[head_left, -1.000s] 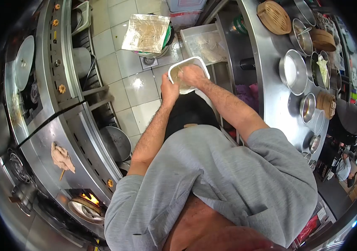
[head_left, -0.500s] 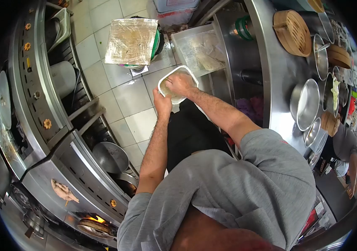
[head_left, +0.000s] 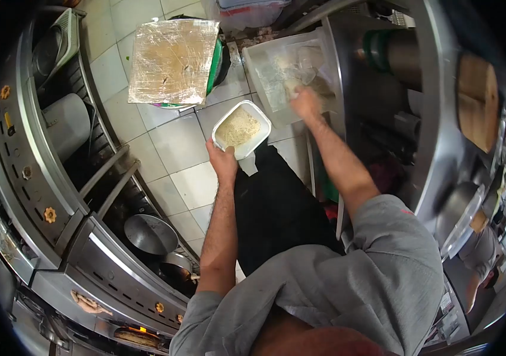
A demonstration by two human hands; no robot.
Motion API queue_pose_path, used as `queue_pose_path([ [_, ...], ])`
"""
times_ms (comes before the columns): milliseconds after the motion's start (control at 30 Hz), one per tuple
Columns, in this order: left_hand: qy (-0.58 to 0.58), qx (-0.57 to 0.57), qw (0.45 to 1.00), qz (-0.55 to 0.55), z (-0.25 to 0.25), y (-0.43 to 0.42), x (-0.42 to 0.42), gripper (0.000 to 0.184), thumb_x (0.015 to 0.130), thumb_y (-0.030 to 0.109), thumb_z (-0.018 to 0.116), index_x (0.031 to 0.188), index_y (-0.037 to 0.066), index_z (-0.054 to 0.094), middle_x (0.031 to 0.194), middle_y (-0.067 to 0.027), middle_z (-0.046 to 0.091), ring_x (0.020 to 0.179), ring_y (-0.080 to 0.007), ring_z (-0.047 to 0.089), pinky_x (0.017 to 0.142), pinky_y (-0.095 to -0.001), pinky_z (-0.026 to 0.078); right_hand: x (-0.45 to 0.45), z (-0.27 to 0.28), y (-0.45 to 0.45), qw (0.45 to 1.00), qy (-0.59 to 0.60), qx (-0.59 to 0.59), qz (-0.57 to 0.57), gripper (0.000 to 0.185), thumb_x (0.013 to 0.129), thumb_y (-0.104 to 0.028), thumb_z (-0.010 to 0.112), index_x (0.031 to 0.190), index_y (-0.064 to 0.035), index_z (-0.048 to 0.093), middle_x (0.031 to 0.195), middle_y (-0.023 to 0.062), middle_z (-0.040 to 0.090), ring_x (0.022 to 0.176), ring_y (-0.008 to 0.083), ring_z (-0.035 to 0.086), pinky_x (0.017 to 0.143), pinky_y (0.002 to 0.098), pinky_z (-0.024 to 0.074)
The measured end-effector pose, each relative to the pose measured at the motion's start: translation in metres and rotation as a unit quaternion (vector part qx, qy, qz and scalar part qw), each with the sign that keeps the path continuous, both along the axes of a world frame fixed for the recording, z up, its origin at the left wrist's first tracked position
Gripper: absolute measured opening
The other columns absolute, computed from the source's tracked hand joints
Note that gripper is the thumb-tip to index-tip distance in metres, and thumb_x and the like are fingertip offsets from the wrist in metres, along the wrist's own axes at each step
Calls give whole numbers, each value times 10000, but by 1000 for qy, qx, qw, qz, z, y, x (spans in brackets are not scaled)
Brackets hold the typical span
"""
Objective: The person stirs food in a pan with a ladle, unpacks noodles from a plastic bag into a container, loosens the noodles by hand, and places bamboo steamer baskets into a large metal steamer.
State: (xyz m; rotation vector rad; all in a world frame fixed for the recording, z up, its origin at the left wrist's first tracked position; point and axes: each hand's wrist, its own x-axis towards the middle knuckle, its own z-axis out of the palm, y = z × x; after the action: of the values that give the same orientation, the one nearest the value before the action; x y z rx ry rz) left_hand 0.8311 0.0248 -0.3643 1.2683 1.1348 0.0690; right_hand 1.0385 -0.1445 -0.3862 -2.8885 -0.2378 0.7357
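My left hand (head_left: 223,159) grips the near left edge of a white rectangular tub (head_left: 259,140), tilted a little, with pale yellowish crumbly contents (head_left: 238,126) inside. My right hand (head_left: 306,104) is over a translucent bin (head_left: 259,77) to the right of the tub. Its fingers are blurred, and whether they hold anything cannot be made out. Pale, bag-like items lie in the bin beyond the hand.
A plastic-wrapped board (head_left: 173,62) covers a round container at the upper left. Stoves (head_left: 110,267) with a flame and pans on a rack (head_left: 151,234) line the left. A steel counter (head_left: 437,118) with bamboo steamers is at right, another person (head_left: 479,249) beyond it.
My right hand has come out of the tub and moved right to the bin. My left hand still holds the tub. The view has shifted, with the counter now nearer.
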Motion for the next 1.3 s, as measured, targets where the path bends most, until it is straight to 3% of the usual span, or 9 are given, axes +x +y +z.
queue_pose_path([
  [133,5,-3,1000,20,-18,6,-8,517,699,-109,468,1194,-54,331,1068,-187,545,980,-233,574,866,-296,434,26,-161,-82,987,94,-131,27,609,726,-241,651,1288,-206,419,1195,172,539,1105,310,528,913,402,435],
  [267,20,-6,1000,24,-27,12,-13,495,696,-110,468,1171,-56,342,1046,-174,547,955,-218,580,843,-289,442,43,-131,-53,946,198,-252,42,872,664,-256,732,1391,-209,252,1346,147,410,1246,343,384,994,440,378],
  [400,55,36,998,-8,-45,16,-20,485,687,-84,479,1155,-34,363,961,-167,581,803,-191,611,677,-273,485,43,-177,-80,964,236,-119,-19,731,735,-165,627,1377,-213,282,1245,168,507,1160,318,488,973,415,399],
  [533,21,77,997,-15,-46,17,-15,485,690,-74,485,1159,-39,366,955,-163,583,814,-205,609,693,-296,487,30,-104,-58,973,198,-117,-34,683,742,-107,569,1367,-208,313,1175,186,552,1100,319,536,939,412,420],
  [600,21,109,993,-50,-35,20,-13,523,729,-63,515,1225,-18,354,1029,-225,576,967,-290,588,856,-338,437,20,-25,-30,972,208,-113,-2,561,774,-77,512,1312,-158,374,1178,176,555,1115,342,521,917,430,424],
  [800,68,204,973,-83,43,31,-1,516,716,-18,539,1211,2,395,934,-243,601,912,-356,603,814,-392,456,-21,189,36,986,135,-35,96,621,734,-77,561,1326,-181,407,1082,172,603,1032,322,568,872,434,443],
  [900,45,196,975,-95,100,35,0,516,715,-15,538,1210,5,395,948,-261,601,935,-386,592,813,-417,454,-49,263,73,941,88,-105,311,457,765,-94,544,1216,-164,538,951,128,650,902,292,630,746,399,505],
  [1133,-74,218,971,-70,191,18,-31,407,730,6,505,1133,4,450,954,-272,604,938,-414,584,804,-446,444,-113,296,137,884,-46,-112,452,170,768,-122,547,847,-59,684,889,142,662,828,273,657,664,403,526],
  [1300,-84,-4,996,31,239,-2,-69,348,753,-15,484,1099,-24,444,953,-224,585,771,-289,643,503,-371,566,-166,293,134,930,-157,20,333,153,762,-138,556,843,-53,654,916,152,610,848,309,627,699,412,514],
])
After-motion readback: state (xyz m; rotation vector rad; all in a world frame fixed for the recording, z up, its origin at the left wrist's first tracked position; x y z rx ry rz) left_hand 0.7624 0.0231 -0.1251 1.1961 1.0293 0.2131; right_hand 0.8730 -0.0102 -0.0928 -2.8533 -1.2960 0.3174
